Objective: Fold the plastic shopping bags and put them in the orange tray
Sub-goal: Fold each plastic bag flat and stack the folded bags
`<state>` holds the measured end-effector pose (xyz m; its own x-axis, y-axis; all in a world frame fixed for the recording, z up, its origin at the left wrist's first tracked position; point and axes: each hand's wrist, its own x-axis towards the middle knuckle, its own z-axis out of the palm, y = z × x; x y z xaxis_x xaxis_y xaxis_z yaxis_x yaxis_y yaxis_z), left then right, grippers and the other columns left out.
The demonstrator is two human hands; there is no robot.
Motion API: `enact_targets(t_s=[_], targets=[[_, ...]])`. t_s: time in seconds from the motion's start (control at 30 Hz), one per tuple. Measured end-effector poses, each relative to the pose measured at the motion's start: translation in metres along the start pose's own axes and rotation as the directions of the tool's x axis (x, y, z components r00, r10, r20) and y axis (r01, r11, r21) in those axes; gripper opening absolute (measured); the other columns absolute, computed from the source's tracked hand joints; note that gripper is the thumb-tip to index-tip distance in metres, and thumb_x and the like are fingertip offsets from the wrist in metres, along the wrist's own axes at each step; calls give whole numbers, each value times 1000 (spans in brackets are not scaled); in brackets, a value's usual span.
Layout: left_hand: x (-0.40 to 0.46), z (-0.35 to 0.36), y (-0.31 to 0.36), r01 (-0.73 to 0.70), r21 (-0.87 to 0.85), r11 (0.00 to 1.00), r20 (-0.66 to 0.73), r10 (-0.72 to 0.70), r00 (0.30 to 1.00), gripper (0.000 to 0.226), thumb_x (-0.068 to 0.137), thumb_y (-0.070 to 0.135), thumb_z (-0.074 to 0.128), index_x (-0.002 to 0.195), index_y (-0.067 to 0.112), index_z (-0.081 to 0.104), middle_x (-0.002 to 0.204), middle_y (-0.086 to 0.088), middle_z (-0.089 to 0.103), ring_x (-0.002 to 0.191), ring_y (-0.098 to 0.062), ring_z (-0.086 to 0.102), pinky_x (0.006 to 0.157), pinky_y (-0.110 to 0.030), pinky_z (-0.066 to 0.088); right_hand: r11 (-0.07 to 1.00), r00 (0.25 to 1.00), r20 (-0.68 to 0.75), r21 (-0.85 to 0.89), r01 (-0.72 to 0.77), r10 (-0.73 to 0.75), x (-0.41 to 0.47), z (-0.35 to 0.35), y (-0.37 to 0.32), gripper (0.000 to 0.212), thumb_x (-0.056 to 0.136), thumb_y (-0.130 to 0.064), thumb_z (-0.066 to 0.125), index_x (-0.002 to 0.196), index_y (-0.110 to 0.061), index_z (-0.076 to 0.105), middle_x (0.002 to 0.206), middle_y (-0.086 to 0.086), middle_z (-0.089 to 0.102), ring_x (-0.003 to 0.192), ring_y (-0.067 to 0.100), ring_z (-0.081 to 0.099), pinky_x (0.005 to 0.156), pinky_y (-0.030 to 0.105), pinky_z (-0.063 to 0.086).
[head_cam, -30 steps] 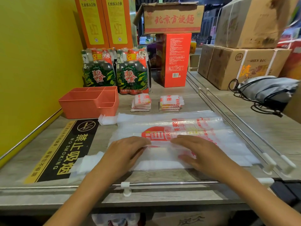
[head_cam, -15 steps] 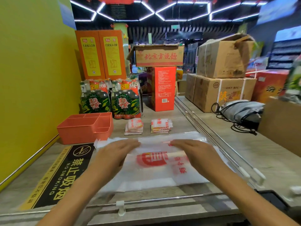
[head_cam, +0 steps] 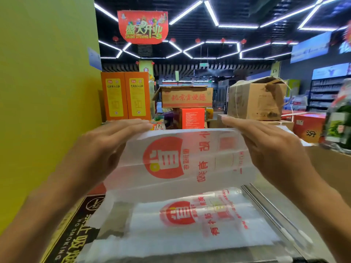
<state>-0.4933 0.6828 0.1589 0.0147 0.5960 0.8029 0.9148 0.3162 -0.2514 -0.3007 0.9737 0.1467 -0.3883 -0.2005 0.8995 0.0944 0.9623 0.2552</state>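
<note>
Both hands, left point(head_cam: 106, 149) and right point(head_cam: 273, 152), pinched the translucent red-printed plastic bag point(head_cam: 186, 160) taut; corners needed aligning before creasing.

Raised plastic bag point(head_cam: 182, 158) hides the counter behind it; the orange tray shows only as a sliver point(head_cam: 97, 188) at centre left. Motion blur smears goods point(head_cam: 338, 126) at the right edge.

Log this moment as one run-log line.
left hand: grips bag edge | right hand: grips opposite edge | translucent white plastic shopping bag with red print: lifted, lower part on grey counter | orange tray: not visible
</note>
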Motion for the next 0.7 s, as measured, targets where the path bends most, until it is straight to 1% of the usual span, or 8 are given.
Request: enact_targets(t_s=[0.13,0.23,0.33,0.43,0.53,0.6,0.63,0.7], targets=[[14,-9,-16,-10,-16,1000,16,10,1000,41,98,14,47,135,18,62,127,-5,69,106,-25,71,79,-40,60,999,999,-29,24,30,-29,16,-6,16,36,101,-19,50,133,-10,64,119,12,71,99,34,73,75,45,59],[16,12,-33,25,-10,1000,92,-24,996,46,92,9,55,135,24,62,121,-4,72,95,-25,73,70,-35,59,997,999,49,76,2,-6,15,13,23,36,92,-12,60,126,-8,67,114,13,73,92,36,74,71,44,58],[6,48,-43,102,-82,991,202,-84,976,50,88,8,59,132,29,63,119,-2,72,93,-24,72,72,-35,59,991,974,214,96,-97,75,-2,50,27,41,88,-1,70,126,-16,68,113,9,75,90,31,75,70,40,60],[-19,92,-45,216,-145,966,331,-158,930,56,84,1,74,131,29,65,121,5,71,101,-13,67,79,-24,53,975,919,365,105,-197,146,-36,91,27,46,90,-1,69,129,-25,68,119,3,73,98,25,73,79,37,58],[-54,136,-53,260,-186,947,410,-166,897,65,81,-1,77,130,39,64,118,11,71,99,-4,63,78,-12,50,966,877,469,159,-204,108,-74,124,25,54,88,3,71,131,-31,66,126,-3,70,108,20,71,92,30,52],[-77,162,-59,289,-153,945,483,-184,856,78,84,-5,70,132,54,55,114,6,74,96,-9,67,76,-23,56,964,812,579,162,-209,78,-97,138,21,57,91,0,67,135,-36,61,137,-7,63,119,16,64,100,29,48],[-86,172,-60,312,-115,943,535,-206,819,80,85,-7,66,134,54,53,110,4,74,95,-15,68,77,-31,58,964,772,633,161,-211,63,-107,144,19,56,94,-2,65,138,-37,59,141,-9,59,125,14,60,105,29,45],[-107,185,-60,306,-50,951,626,-209,751,78,85,-11,58,137,47,54,104,1,73,90,-19,66,77,-34,55,961,693,720,181,-209,15,-127,154,17,55,97,-5,61,141,-38,55,147,-12,53,133,11,53,112,26,37]])
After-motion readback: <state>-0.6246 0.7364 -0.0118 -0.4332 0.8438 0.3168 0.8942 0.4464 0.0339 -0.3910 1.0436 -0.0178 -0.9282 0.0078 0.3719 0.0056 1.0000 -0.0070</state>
